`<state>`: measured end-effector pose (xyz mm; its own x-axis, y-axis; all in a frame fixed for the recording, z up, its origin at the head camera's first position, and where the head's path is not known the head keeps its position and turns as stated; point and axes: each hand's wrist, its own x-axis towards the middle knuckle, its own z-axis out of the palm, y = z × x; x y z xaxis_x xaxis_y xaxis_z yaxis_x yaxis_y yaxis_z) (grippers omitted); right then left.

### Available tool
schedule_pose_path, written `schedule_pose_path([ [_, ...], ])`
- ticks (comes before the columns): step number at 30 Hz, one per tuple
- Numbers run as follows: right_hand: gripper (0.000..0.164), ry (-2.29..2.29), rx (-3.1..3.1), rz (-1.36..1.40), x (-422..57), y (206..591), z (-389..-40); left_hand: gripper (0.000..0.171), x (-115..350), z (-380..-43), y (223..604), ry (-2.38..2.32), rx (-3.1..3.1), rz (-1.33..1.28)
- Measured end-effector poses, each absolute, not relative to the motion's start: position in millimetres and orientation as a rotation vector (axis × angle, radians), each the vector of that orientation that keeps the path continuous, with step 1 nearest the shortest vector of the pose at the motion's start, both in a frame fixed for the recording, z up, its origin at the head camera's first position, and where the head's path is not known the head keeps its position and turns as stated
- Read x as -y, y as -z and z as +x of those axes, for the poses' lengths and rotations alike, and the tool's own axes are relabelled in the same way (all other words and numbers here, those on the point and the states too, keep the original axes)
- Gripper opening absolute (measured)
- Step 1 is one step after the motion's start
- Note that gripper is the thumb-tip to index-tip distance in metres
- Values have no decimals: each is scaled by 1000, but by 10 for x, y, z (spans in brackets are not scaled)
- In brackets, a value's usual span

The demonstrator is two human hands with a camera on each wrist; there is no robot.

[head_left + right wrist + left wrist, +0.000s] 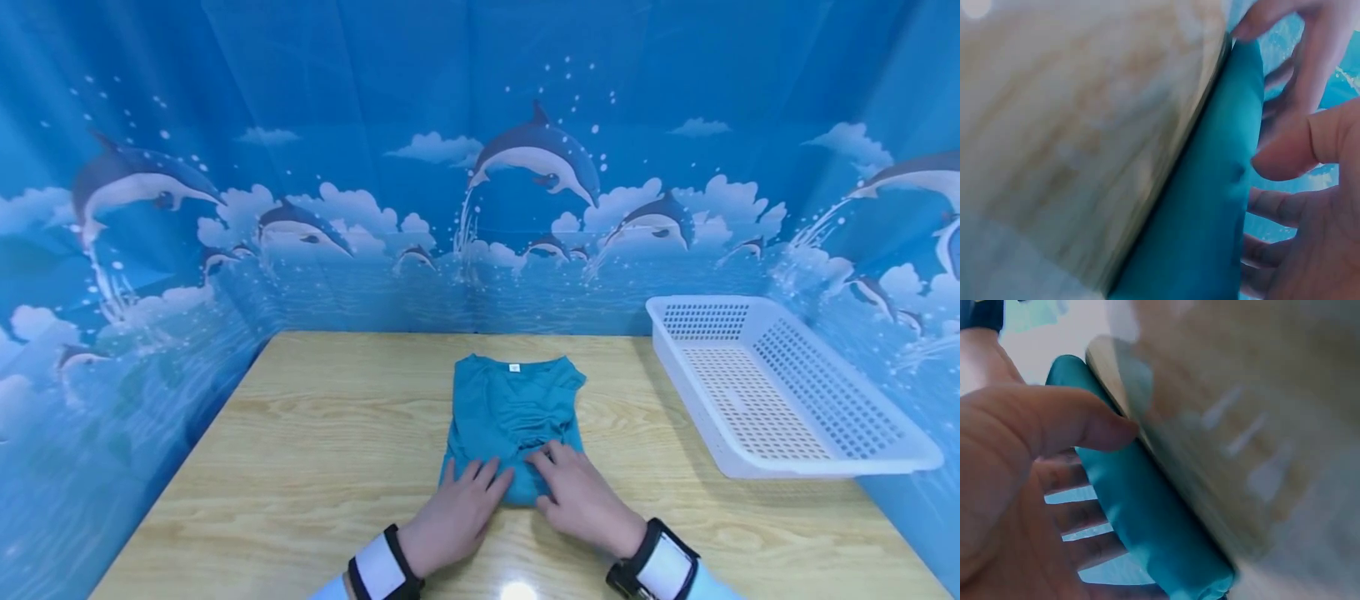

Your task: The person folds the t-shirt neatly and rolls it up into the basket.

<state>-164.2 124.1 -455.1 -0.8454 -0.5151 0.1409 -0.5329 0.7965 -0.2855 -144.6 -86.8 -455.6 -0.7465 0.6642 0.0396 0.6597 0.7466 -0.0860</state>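
Observation:
A teal garment (483, 408), likely a shirt, lies folded on the table with its neckline at the far side and a small white label (514, 367) inside. Wrinkles gather across its middle. My left hand (457, 518) rests on the near left part, fingers spread. On the near right part lies my right hand (588, 507), its fingertips at a crease near the middle. In the left wrist view, the near edge of the garment (1147, 519) looks like a thick rounded fold, with the fingers over it and the thumb on the near side. The right wrist view shows the same rounded edge (1200, 194) beside the right thumb.
The garment lies on a light wood-grain table (322, 433). A white perforated plastic basket (693, 408) stands at the right, its inside showing nothing but the mesh. Blue curtains (375, 100) with dolphins hang behind the table and along both sides.

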Motion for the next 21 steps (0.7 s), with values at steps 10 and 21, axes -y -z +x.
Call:
schedule_pose_path([
  [10,57,-404,2868,907,-1219,4537,-1458,43,711,-1646,4611,-367,2728,-1001],
  [21,75,-309,2723,937,-1213,4569,-1292,44,715,-1822,4536,269,3044,-966],
])
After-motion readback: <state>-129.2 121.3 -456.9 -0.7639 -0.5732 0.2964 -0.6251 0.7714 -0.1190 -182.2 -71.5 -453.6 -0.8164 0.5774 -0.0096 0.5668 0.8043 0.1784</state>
